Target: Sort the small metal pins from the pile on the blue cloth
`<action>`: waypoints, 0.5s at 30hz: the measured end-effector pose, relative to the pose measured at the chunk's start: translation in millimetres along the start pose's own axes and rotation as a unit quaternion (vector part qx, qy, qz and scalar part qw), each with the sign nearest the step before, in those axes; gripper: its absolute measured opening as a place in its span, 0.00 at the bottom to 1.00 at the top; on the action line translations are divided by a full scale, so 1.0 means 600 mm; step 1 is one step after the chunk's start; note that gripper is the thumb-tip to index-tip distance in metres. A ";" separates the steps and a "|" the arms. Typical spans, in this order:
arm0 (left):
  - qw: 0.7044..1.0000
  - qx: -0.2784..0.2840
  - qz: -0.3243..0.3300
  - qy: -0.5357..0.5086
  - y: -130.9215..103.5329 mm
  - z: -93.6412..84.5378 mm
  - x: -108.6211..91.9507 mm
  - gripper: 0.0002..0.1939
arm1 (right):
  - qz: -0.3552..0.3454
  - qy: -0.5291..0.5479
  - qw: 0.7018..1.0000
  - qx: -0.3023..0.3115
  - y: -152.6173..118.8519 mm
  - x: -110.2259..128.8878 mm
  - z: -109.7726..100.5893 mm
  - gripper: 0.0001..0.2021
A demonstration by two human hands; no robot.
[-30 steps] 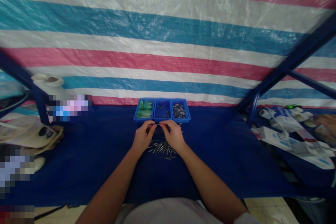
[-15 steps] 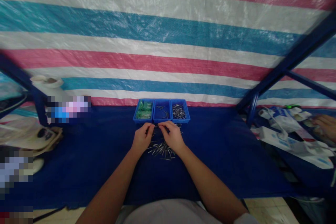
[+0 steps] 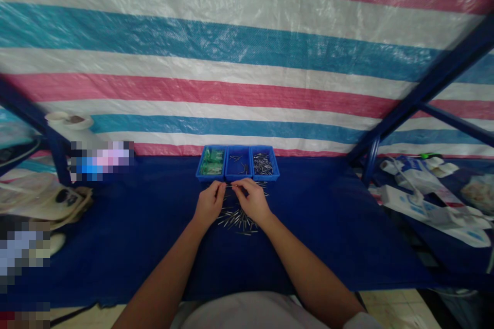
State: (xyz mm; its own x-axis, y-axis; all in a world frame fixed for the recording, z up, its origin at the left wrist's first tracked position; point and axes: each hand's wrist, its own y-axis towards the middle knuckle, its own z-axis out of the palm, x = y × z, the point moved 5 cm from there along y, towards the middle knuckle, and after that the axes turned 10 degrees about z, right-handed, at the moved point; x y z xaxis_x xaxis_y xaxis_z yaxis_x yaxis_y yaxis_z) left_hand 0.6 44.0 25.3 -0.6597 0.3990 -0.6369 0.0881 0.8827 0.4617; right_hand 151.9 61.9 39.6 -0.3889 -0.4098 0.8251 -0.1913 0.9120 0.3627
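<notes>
Nearest, two bare forearms reached forward over a table (image 3: 116,247) covered in dark blue cloth. The left hand (image 3: 209,203) and the right hand (image 3: 252,199) sat close together near the middle of the table, fingers curled inward, and between their fingertips they pinched a thin metal pin (image 3: 230,185) held roughly level, one end in each hand. Directly under and between the hands lay a loose pile of pins (image 3: 237,218), scattered on the cloth and reaching a little toward the person.

Just beyond the fingertips stood three small blue trays side by side, touching one another. The left tray (image 3: 211,162) held green pieces, too small to tell what they were. The middle tray (image 3: 238,162) held only a few pins. The right tray (image 3: 264,163) held a fuller heap of them.

To the far left a white container (image 3: 71,126) stood by a blue frame post, with pale bags nearer the edge. To the right, past a slanting blue frame bar (image 3: 420,97), white and blue packets (image 3: 420,190) lay piled. Behind everything hung a striped tarp (image 3: 247,51) in pink, white and teal.
</notes>
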 end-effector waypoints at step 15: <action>1.000 0.000 0.014 -0.017 0.001 0.001 -0.006 0.15 | -0.004 -0.022 1.000 0.008 0.000 -0.004 0.000 0.09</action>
State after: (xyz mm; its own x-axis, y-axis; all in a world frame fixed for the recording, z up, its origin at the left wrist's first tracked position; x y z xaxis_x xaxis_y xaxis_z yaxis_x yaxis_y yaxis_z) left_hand 3.4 43.3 27.2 -0.6315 0.4319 -0.6440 0.1057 0.8707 0.4803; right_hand 152.8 62.8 37.5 -0.4262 -0.4179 0.8024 -0.2083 0.9084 0.3625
